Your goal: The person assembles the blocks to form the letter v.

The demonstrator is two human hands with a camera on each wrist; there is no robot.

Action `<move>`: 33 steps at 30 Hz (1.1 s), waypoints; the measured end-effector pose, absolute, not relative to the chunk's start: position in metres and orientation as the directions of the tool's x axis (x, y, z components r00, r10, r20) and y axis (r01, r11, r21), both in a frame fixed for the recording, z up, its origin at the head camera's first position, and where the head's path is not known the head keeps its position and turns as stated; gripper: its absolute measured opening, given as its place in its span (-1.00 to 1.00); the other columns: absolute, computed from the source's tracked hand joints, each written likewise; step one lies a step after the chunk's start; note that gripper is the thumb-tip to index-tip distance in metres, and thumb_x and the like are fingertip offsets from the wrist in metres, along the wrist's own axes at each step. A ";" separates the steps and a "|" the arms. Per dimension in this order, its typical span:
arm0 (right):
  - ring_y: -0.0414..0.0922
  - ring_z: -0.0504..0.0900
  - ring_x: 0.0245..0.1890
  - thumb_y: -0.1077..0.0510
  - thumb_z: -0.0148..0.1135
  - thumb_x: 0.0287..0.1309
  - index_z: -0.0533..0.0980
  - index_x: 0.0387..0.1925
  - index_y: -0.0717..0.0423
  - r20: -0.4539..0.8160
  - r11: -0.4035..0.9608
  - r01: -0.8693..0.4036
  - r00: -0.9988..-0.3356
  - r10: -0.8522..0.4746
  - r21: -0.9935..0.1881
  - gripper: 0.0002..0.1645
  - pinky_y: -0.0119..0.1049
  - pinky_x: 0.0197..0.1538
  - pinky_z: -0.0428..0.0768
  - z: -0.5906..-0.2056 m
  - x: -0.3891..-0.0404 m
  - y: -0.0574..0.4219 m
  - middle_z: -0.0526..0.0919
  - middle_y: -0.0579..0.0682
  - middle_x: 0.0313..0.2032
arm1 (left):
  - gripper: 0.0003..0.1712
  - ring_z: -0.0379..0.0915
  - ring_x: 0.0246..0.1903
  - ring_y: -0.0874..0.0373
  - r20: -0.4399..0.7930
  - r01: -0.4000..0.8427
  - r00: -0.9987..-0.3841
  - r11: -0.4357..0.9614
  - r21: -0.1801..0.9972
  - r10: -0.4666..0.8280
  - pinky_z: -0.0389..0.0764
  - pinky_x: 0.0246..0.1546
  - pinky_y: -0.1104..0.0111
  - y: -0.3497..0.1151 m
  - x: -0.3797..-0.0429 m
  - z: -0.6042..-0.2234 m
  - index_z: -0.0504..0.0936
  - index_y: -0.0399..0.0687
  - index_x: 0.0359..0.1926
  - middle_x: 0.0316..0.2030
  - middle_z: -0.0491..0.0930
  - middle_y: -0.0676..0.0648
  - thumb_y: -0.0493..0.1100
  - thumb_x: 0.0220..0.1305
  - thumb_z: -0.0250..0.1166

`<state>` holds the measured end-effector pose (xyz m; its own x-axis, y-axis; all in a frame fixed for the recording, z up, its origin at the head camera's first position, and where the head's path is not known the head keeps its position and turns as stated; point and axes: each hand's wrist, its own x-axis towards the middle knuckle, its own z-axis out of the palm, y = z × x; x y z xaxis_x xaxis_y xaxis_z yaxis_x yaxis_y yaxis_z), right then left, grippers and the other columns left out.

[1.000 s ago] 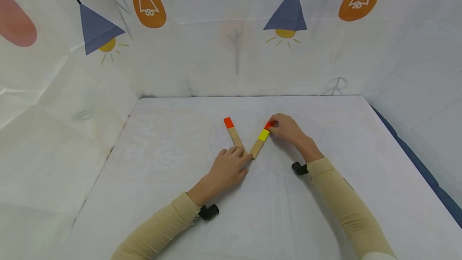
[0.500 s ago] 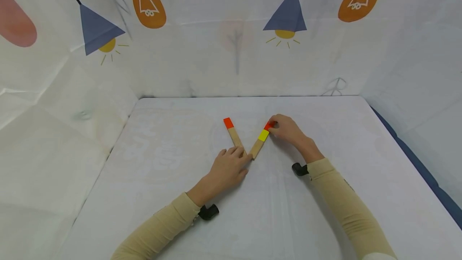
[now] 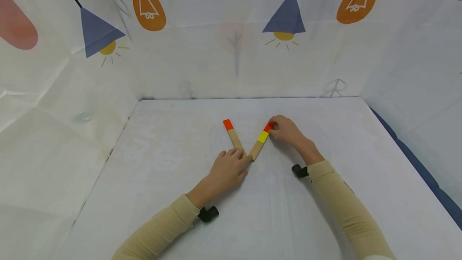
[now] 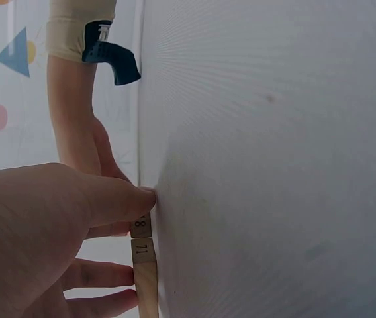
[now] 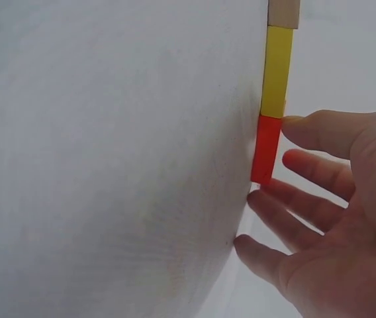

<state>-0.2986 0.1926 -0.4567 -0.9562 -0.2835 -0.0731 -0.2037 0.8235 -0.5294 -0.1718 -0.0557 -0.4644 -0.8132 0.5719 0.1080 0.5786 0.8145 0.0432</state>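
Flat wooden blocks form two rows in a V on the white table, seen in the head view. The left row has a plain wooden block [image 3: 235, 137] and a red end block [image 3: 228, 124]. In the right row, a plain block [image 3: 256, 149] meets a yellow block [image 3: 263, 136], then a red block [image 5: 266, 150]. My left hand [image 3: 225, 171] rests its fingers at the V's near point, covering the rows' near ends. Block ends numbered 71 [image 4: 143, 250] and 8 show by its fingers in the left wrist view. My right hand [image 3: 288, 131] holds the right row's red block, thumb and fingers around its far end.
The white table [image 3: 173, 139] runs back to a white fabric wall [image 3: 202, 59] printed with lamps and bulbs. Fabric also rises at both sides. Dark wrist cameras sit on both wrists, the left camera [image 3: 208, 214] close over the tabletop.
The whole head view has shifted down slightly in the picture. Both hands and the block rows keep their places.
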 end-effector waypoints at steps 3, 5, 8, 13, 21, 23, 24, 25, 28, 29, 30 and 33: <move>0.12 0.44 0.18 0.15 0.17 0.27 0.46 0.19 0.21 -0.075 0.821 -0.197 -0.958 -0.278 -0.536 -0.53 0.08 0.33 0.41 -0.458 -0.298 0.193 0.49 0.18 0.20 | -0.48 0.45 0.19 0.06 0.109 0.580 -0.812 0.813 0.037 0.574 0.56 0.09 0.06 -0.056 -0.172 -0.465 0.55 0.24 0.26 0.00 0.54 0.03 0.09 0.28 0.33; 0.12 0.44 0.18 0.15 0.16 0.28 0.45 0.20 0.20 -0.078 0.821 -0.193 -0.958 -0.276 -0.537 -0.53 0.08 0.33 0.41 -0.458 -0.297 0.193 0.50 0.18 0.20 | -0.48 0.45 0.19 0.06 0.109 0.581 -0.811 0.813 0.036 0.575 0.56 0.09 0.05 -0.057 -0.172 -0.466 0.55 0.24 0.26 0.00 0.54 0.03 0.09 0.28 0.33; 0.12 0.43 0.22 0.13 0.15 0.30 0.45 0.21 0.19 -0.087 0.821 -0.188 -0.957 -0.276 -0.539 -0.52 0.09 0.35 0.39 -0.457 -0.296 0.193 0.49 0.18 0.23 | -0.48 0.45 0.20 0.06 0.113 0.582 -0.810 0.813 0.036 0.575 0.56 0.09 0.06 -0.057 -0.172 -0.467 0.55 0.24 0.25 0.00 0.54 0.03 0.09 0.28 0.33; 0.14 0.40 0.29 0.14 0.12 0.30 0.45 0.23 0.19 -0.087 0.815 -0.197 -0.954 -0.288 -0.545 -0.51 0.11 0.38 0.34 -0.457 -0.294 0.194 0.48 0.19 0.26 | -0.49 0.46 0.18 0.06 0.126 0.587 -0.805 0.809 0.032 0.579 0.57 0.07 0.06 -0.057 -0.173 -0.466 0.56 0.24 0.24 -0.01 0.55 0.03 0.09 0.27 0.34; 0.15 0.37 0.34 0.17 0.11 0.29 0.44 0.23 0.21 -0.071 0.799 -0.212 -0.950 -0.303 -0.563 -0.51 0.11 0.41 0.31 -0.458 -0.292 0.196 0.46 0.19 0.29 | -0.50 0.47 0.19 0.05 0.135 0.595 -0.798 0.803 0.026 0.587 0.57 0.08 0.05 -0.058 -0.174 -0.464 0.57 0.23 0.23 0.00 0.56 0.03 0.08 0.26 0.35; 0.16 0.36 0.35 0.17 0.10 0.30 0.43 0.24 0.21 -0.071 0.797 -0.212 -0.950 -0.304 -0.566 -0.51 0.12 0.41 0.31 -0.458 -0.292 0.196 0.44 0.19 0.31 | -0.50 0.47 0.20 0.05 0.126 0.593 -0.801 0.805 0.028 0.586 0.57 0.10 0.05 -0.058 -0.175 -0.465 0.56 0.24 0.23 0.01 0.55 0.03 0.09 0.27 0.34; 0.16 0.35 0.36 0.17 0.10 0.31 0.42 0.25 0.21 -0.073 0.795 -0.211 -0.950 -0.304 -0.569 -0.50 0.13 0.42 0.30 -0.458 -0.291 0.196 0.43 0.19 0.32 | -0.50 0.47 0.20 0.05 0.121 0.591 -0.802 0.806 0.028 0.585 0.56 0.11 0.06 -0.059 -0.175 -0.465 0.56 0.25 0.23 0.02 0.55 0.03 0.09 0.27 0.34; 0.17 0.33 0.37 0.16 0.09 0.32 0.41 0.27 0.21 -0.072 0.795 -0.212 -0.949 -0.305 -0.569 -0.49 0.13 0.43 0.29 -0.457 -0.290 0.196 0.41 0.20 0.33 | -0.50 0.47 0.20 0.06 0.117 0.590 -0.804 0.807 0.031 0.584 0.56 0.12 0.06 -0.059 -0.176 -0.465 0.56 0.26 0.24 0.04 0.55 0.03 0.10 0.28 0.33; 0.16 0.27 0.42 0.13 0.07 0.35 0.38 0.30 0.18 -0.067 0.786 -0.204 -0.953 -0.297 -0.583 -0.47 0.13 0.45 0.24 -0.455 -0.286 0.198 0.37 0.18 0.37 | -0.51 0.49 0.16 0.07 0.111 0.588 -0.807 0.807 0.054 0.580 0.57 0.12 0.08 -0.062 -0.179 -0.467 0.57 0.27 0.23 0.06 0.56 0.04 0.11 0.28 0.32; 0.15 0.25 0.44 0.12 0.07 0.35 0.37 0.31 0.17 -0.066 0.781 -0.199 -0.954 -0.293 -0.592 -0.47 0.14 0.46 0.22 -0.454 -0.285 0.198 0.36 0.17 0.38 | -0.53 0.50 0.15 0.08 0.111 0.586 -0.809 0.808 0.065 0.578 0.56 0.12 0.09 -0.063 -0.180 -0.467 0.57 0.28 0.22 0.07 0.56 0.05 0.11 0.29 0.31; 0.15 0.23 0.45 0.10 0.07 0.36 0.36 0.32 0.16 -0.065 0.777 -0.194 -0.956 -0.288 -0.599 -0.46 0.15 0.47 0.21 -0.453 -0.284 0.199 0.34 0.17 0.39 | -0.54 0.50 0.14 0.08 0.116 0.586 -0.809 0.806 0.082 0.576 0.56 0.12 0.09 -0.064 -0.182 -0.467 0.58 0.28 0.20 0.07 0.57 0.05 0.11 0.29 0.32; 0.16 0.19 0.47 0.04 0.06 0.39 0.34 0.35 0.11 -0.064 0.771 -0.177 -0.960 -0.271 -0.612 -0.44 0.18 0.47 0.18 -0.451 -0.281 0.202 0.30 0.15 0.42 | -0.60 0.53 0.12 0.10 0.137 0.577 -0.816 0.802 0.154 0.561 0.54 0.15 0.10 -0.071 -0.188 -0.465 0.62 0.26 0.14 0.07 0.59 0.08 0.08 0.30 0.32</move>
<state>-0.2807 0.2021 -0.4513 -0.9604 -0.2713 -0.0641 -0.1768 0.7707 -0.6122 -0.1878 -0.0706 -0.4647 -0.8163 0.5613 0.1367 0.5772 0.8020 0.1536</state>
